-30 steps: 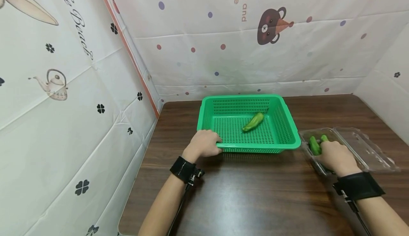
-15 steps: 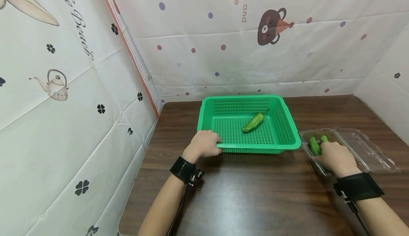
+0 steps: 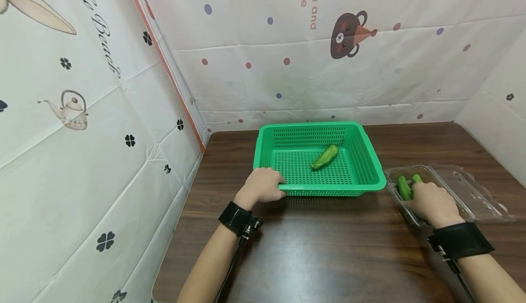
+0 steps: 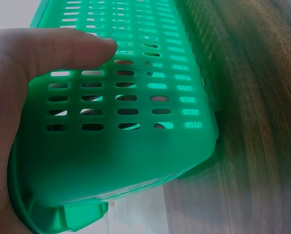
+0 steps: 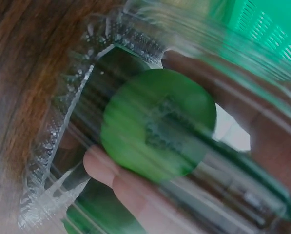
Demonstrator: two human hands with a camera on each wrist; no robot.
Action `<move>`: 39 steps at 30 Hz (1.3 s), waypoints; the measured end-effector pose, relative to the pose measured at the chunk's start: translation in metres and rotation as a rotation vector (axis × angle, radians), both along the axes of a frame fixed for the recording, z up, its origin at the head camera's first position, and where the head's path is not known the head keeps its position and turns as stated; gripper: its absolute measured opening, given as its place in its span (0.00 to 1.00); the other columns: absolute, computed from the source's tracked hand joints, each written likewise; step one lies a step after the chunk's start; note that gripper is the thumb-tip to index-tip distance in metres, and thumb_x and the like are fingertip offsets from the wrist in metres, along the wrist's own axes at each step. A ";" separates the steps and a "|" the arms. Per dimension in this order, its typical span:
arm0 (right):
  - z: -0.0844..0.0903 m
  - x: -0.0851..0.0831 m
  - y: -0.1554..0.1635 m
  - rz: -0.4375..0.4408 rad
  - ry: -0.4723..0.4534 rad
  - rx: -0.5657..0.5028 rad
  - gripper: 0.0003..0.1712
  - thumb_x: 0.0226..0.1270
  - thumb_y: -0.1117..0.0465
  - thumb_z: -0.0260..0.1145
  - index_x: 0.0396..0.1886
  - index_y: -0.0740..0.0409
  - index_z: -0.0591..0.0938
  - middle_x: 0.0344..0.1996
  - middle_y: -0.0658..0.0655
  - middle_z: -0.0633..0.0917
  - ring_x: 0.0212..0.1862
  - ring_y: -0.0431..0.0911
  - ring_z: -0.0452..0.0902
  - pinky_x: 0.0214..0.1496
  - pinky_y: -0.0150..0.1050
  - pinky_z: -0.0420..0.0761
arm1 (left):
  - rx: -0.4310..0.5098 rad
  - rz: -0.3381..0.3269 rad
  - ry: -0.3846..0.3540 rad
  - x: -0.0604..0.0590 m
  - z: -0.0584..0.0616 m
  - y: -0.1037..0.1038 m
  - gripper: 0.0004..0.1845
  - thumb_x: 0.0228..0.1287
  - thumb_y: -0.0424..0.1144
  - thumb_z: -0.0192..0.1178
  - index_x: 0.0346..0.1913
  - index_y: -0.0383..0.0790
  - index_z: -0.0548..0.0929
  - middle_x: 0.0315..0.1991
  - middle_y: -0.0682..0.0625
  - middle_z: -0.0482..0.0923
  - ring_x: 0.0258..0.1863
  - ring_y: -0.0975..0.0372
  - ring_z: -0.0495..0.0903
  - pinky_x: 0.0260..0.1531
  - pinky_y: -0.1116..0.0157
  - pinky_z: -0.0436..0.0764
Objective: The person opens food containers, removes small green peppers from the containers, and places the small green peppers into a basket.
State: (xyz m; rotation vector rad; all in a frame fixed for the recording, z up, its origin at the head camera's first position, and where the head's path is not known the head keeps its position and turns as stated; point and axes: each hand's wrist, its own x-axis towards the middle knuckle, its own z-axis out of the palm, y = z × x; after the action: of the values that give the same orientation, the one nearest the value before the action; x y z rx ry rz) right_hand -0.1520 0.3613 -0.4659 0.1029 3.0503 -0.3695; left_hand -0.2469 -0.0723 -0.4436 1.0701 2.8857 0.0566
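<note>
While the right hand [image 3: 431, 201] curls its fingers [image 5: 117, 181] round a green pepper [image 3: 404, 187] inside the clear plastic box [image 3: 468, 193] near the right edge of the tabletop [image 3: 320, 248], the left hand [image 3: 263, 185] grips the near left corner of the green basket [image 3: 371, 166], thumb [image 4: 62, 46] clamped on its rim. One more pepper [image 3: 324, 157] lies in the basket, toward the back edge.

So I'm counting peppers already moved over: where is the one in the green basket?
In the head view the green pepper lies on the floor of the green basket, right of its centre toward the far right corner, apart from the left hand gripping the near-left rim.
</note>
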 end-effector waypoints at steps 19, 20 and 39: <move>-0.004 -0.002 0.005 0.015 -0.023 -0.014 0.23 0.61 0.48 0.70 0.19 0.56 0.71 0.15 0.55 0.70 0.18 0.48 0.65 0.22 0.41 0.64 | -0.002 0.004 -0.005 -0.001 -0.007 0.001 0.08 0.63 0.53 0.65 0.37 0.58 0.90 0.23 0.61 0.78 0.21 0.67 0.66 0.21 0.68 0.65; -0.004 -0.002 0.006 0.016 -0.029 -0.015 0.23 0.62 0.48 0.70 0.19 0.56 0.71 0.15 0.55 0.70 0.19 0.49 0.66 0.22 0.41 0.64 | -0.001 0.004 -0.007 -0.001 -0.007 0.001 0.08 0.63 0.53 0.65 0.37 0.58 0.90 0.23 0.62 0.78 0.21 0.68 0.66 0.21 0.68 0.66; 0.003 -0.010 0.012 0.082 -0.005 -0.020 0.25 0.62 0.45 0.69 0.16 0.53 0.70 0.15 0.52 0.69 0.18 0.46 0.64 0.24 0.39 0.61 | -0.002 0.006 -0.004 -0.002 -0.003 0.001 0.13 0.64 0.54 0.65 0.23 0.58 0.79 0.18 0.60 0.54 0.21 0.66 0.58 0.21 0.67 0.57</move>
State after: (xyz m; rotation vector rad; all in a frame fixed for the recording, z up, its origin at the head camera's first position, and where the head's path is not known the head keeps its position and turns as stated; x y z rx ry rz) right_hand -0.1620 0.3730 -0.4628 -0.0229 3.0328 -0.3938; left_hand -0.2487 -0.0715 -0.4465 1.0600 2.8847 0.0557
